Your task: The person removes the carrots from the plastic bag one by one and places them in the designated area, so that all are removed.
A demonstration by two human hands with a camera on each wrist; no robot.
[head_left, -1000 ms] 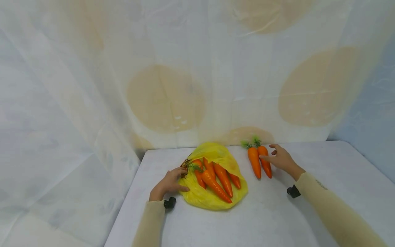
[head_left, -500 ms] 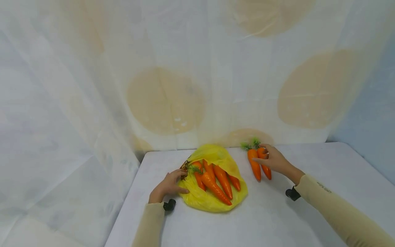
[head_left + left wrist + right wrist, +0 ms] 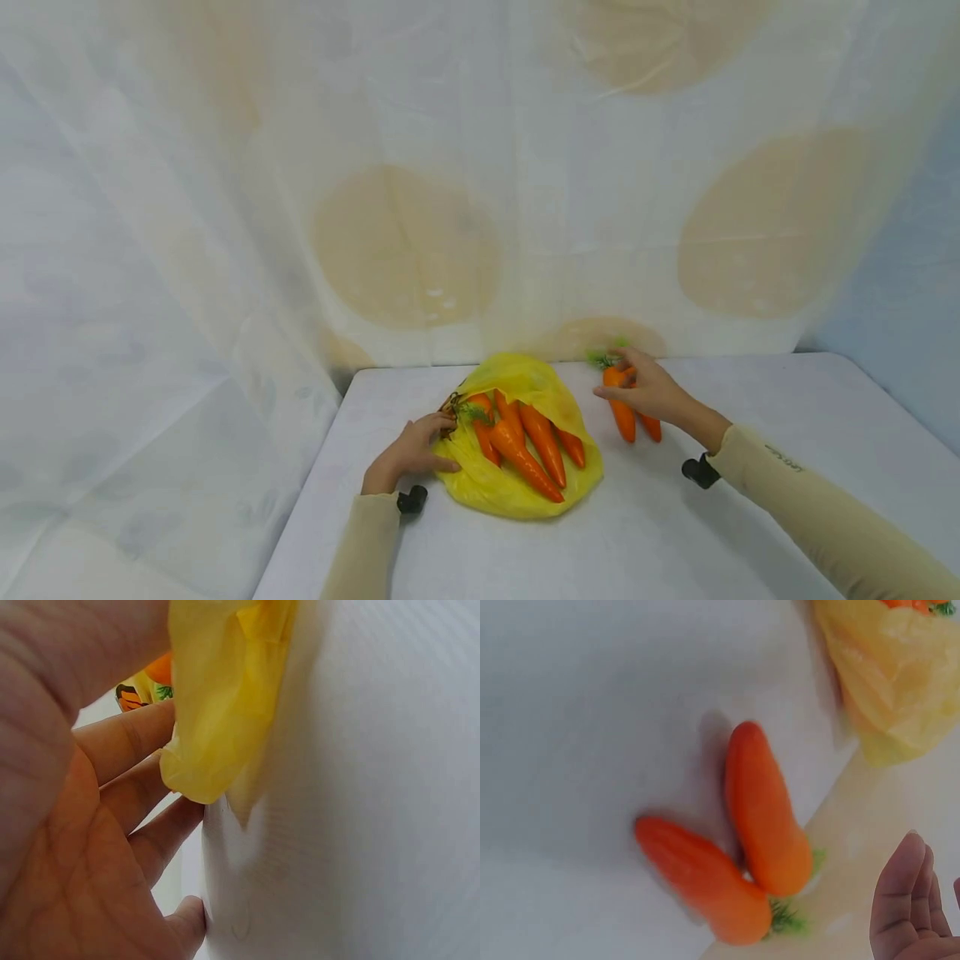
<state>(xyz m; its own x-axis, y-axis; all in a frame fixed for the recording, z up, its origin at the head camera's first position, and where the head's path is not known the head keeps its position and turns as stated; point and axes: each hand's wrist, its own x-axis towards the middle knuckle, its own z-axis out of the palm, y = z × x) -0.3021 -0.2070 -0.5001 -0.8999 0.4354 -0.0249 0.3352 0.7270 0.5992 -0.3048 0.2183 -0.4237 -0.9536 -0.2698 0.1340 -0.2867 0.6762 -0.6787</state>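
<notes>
A yellow plastic bag (image 3: 517, 372) lies on its side, its mouth spread around several orange carrots (image 3: 527, 458) with green tops. My left hand (image 3: 411, 450) rests at the bag's left edge, thumb and fingers apart; in the left wrist view a fold of yellow plastic (image 3: 221, 712) lies against the extended fingers. Two loose carrots lie right of the bag, a left one (image 3: 621, 419) and a right one (image 3: 650, 428). Over them hovers my right hand (image 3: 648, 393), partly covering both. In the right wrist view its fingers (image 3: 901, 889) hold nothing, apart from both carrots.
Everything lies on a white table (image 3: 517, 558). Behind it hangs a pale curtain (image 3: 570, 208) with large tan circles, close to the back edge. A brown printed patch (image 3: 448, 410) shows at the bag's left side.
My right hand has moved left, from beside the right loose carrot to above both. My left hand stays at the bag. The carrots have not visibly moved.
</notes>
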